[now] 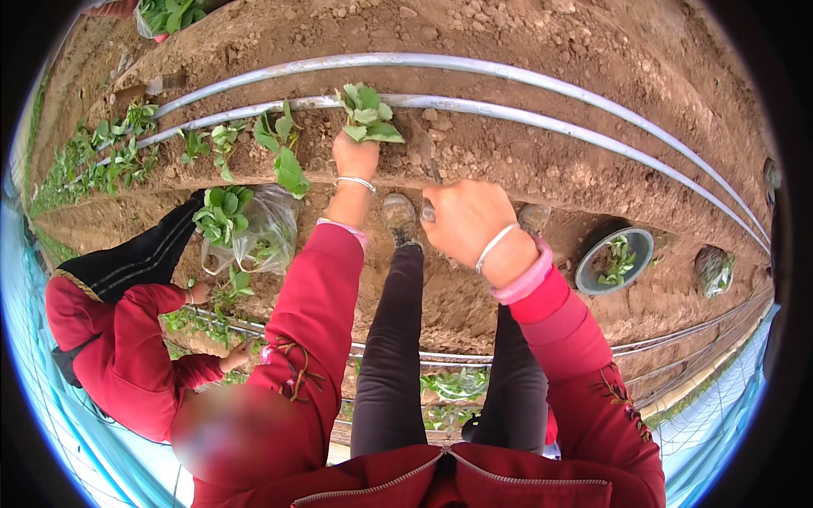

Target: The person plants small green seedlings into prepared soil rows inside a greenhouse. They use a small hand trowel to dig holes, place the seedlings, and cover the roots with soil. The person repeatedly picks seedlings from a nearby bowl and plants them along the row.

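My left hand (pixel 356 155) holds a leafy green seedling (pixel 367 114), which looks like a strawberry plant, just on the near side of the closer drip irrigation pipe (pixel 508 110). To the right, my right hand (pixel 467 216) is closed around the handle of a small hand tool (pixel 429 211); its blade reaches toward the soil and is hard to make out. Between the two hands lies loose brown soil (pixel 409 136) of the raised bed. Left of my left hand, another seedling (pixel 289 168) leans over the bed's edge, with smaller plants farther left along the same pipe.
A clear plastic bag (pixel 270 222) and leafy seedlings (pixel 223 213) sit in the furrow at left, beside a co-worker in a red top (pixel 127 343). A grey bucket (pixel 646 260) holding plants and a bagged bundle (pixel 714 272) stand at right. A second pipe (pixel 406 59) runs beyond.
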`<state>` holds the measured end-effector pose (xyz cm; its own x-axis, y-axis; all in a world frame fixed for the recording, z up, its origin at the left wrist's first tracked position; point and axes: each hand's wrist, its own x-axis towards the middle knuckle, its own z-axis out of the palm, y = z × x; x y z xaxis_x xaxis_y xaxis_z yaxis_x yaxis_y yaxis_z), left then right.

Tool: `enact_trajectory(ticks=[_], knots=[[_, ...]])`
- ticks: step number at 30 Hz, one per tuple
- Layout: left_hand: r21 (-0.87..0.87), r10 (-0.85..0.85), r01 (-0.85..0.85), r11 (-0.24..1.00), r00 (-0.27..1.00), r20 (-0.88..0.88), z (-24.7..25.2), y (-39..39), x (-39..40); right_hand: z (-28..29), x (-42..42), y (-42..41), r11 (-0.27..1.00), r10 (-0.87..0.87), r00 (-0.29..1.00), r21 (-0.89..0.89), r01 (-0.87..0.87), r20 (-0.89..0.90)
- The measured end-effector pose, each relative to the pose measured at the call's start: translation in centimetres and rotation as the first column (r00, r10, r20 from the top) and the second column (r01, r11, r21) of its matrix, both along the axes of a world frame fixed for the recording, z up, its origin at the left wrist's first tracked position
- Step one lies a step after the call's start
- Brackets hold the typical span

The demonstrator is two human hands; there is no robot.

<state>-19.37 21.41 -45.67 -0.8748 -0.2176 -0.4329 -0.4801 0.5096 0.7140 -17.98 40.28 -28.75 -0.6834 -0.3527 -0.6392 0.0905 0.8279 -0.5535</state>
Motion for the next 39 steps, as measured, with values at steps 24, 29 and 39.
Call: enact_trajectory(ticks=[24, 29, 39], knots=[[0.378, 0.050, -0.092, 0.921, 0.992, 0.120, 0.1, 1.1, 0.0, -2.1, 3.6, 1.5, 0.955, -0.279, 0.959, -0.121, 0.272, -0.046], [0.297, 0.022, -0.065, 0.953, 0.989, 0.144, 3.1, -1.1, 2.0, 3.1, 9.5, 6.3, 0.830, -0.539, 0.835, -0.245, 0.502, -0.115], [-0.040, -0.338, 0.384, 0.922, 0.853, 0.399, 21.4, -8.2, 24.7, 12.1, 37.4, 26.4, 0.410, -0.880, 0.459, 0.294, 0.863, -0.121]])
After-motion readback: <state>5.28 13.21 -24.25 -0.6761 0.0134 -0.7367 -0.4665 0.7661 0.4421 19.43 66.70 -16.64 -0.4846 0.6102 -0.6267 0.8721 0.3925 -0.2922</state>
